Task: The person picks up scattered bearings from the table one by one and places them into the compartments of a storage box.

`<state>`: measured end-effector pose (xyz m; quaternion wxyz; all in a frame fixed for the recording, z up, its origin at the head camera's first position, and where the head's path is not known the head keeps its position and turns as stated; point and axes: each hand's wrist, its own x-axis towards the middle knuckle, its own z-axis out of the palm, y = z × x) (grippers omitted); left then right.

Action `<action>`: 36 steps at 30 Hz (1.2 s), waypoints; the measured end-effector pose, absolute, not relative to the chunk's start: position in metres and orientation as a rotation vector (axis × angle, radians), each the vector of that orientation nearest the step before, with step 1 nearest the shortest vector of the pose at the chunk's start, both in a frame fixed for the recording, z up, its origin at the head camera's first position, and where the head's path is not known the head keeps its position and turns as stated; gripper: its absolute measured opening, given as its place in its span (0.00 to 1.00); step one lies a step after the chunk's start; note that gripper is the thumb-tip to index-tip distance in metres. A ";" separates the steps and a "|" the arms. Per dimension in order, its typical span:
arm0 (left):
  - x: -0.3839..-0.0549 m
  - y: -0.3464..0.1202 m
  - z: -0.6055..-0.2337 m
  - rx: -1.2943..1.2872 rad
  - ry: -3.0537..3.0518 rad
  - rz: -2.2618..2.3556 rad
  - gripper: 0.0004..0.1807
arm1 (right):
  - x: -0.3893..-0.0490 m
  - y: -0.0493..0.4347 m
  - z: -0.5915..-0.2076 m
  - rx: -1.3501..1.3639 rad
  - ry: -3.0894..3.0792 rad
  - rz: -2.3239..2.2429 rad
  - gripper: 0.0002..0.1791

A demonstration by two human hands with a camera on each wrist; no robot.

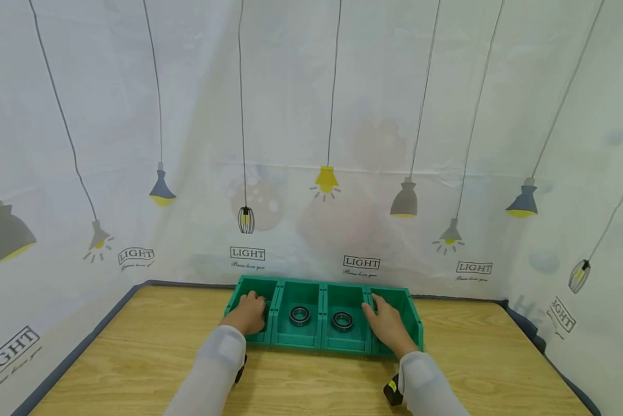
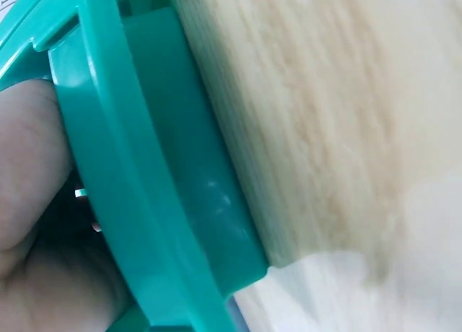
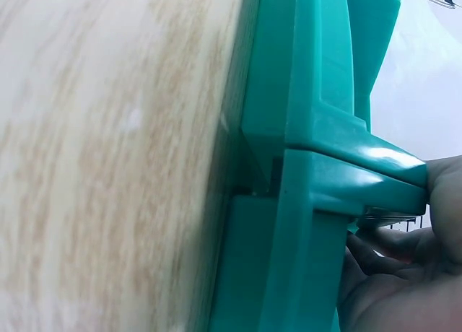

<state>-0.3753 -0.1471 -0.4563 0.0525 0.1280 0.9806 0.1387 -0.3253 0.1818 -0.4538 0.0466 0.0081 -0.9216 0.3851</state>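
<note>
A row of green bins (image 1: 296, 348) stands at the back of the table. My left hand (image 1: 247, 314) reaches into the leftmost bin, fingers curled around a dark ball bearing (image 2: 81, 193) that glints between thumb and finger behind the front rim. My right hand (image 1: 388, 325) lies over the divider by the rightmost bin, thumb and forefinger spread at the wall. Below that divider, a thin shiny edge (image 3: 390, 218) shows beside its bent fingers; I cannot tell whether they grip it. One bearing (image 1: 299, 316) lies in the second bin, another bearing (image 1: 342, 321) in the third.
The wooden table (image 1: 311, 384) stretches in front of the bins and to both sides. Close behind them hangs a white cloth (image 1: 301, 115) printed with lamps, which also closes off the left and right. A dark strip (image 1: 186, 283) runs along the table's back edge.
</note>
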 end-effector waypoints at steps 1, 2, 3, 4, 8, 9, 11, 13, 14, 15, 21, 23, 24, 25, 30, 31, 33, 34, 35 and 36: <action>-0.376 -0.147 -0.457 0.381 2.981 0.425 0.25 | -0.325 0.182 -0.454 0.025 -2.812 1.173 0.33; -0.376 -0.147 -0.457 0.371 2.981 0.424 0.25 | -0.325 0.182 -0.454 0.025 -2.812 1.172 0.33; -0.377 -0.147 -0.458 0.364 2.981 0.421 0.25 | -0.325 0.182 -0.454 0.024 -2.811 1.173 0.33; -0.377 -0.147 -0.458 0.357 2.982 0.420 0.25 | -0.326 0.182 -0.454 0.023 -2.811 1.172 0.33; -0.377 -0.147 -0.458 0.353 2.979 0.425 0.24 | -0.325 0.182 -0.454 0.023 -2.812 1.170 0.33; -0.377 -0.147 -0.457 0.357 2.979 0.423 0.23 | -0.325 0.182 -0.454 0.022 -2.812 1.168 0.33; -0.376 -0.147 -0.457 0.366 2.979 0.423 0.23 | -0.325 0.182 -0.454 0.021 -2.813 1.166 0.33; -0.376 -0.147 -0.457 0.375 2.983 0.420 0.22 | -0.325 0.182 -0.454 0.021 -2.812 1.166 0.33; -0.376 -0.147 -0.457 0.379 2.986 0.418 0.22 | -0.325 0.182 -0.454 0.019 -2.811 1.171 0.33; -0.376 -0.147 -0.457 0.381 2.989 0.415 0.22 | -0.325 0.182 -0.454 0.018 -2.810 1.175 0.33; -0.376 -0.147 -0.459 0.388 2.998 0.407 0.21 | -0.325 0.182 -0.454 0.013 -2.811 1.182 0.33; -0.377 -0.147 -0.460 0.385 3.002 0.408 0.21 | -0.325 0.181 -0.454 0.013 -2.813 1.180 0.33; -0.376 -0.147 -0.460 0.384 3.004 0.408 0.20 | -0.325 0.181 -0.454 0.014 -2.813 1.179 0.33; -0.376 -0.147 -0.460 0.380 3.004 0.412 0.20 | -0.325 0.181 -0.454 0.015 -2.813 1.180 0.33; -0.376 -0.146 -0.461 0.372 3.009 0.417 0.20 | -0.325 0.182 -0.454 0.021 -2.807 1.182 0.33; -0.376 -0.146 -0.461 0.369 3.008 0.422 0.21 | -0.325 0.182 -0.454 0.023 -2.806 1.180 0.33; -0.376 -0.146 -0.461 0.367 3.011 0.421 0.21 | -0.325 0.182 -0.453 0.028 -2.805 1.178 0.33; -0.376 -0.147 -0.461 0.365 3.012 0.418 0.21 | -0.325 0.181 -0.453 0.029 -2.807 1.178 0.33; -0.376 -0.147 -0.461 0.362 3.013 0.417 0.21 | -0.324 0.181 -0.453 0.029 -2.808 1.182 0.33; -0.376 -0.147 -0.462 0.358 3.013 0.414 0.22 | -0.324 0.181 -0.453 0.027 -2.808 1.186 0.33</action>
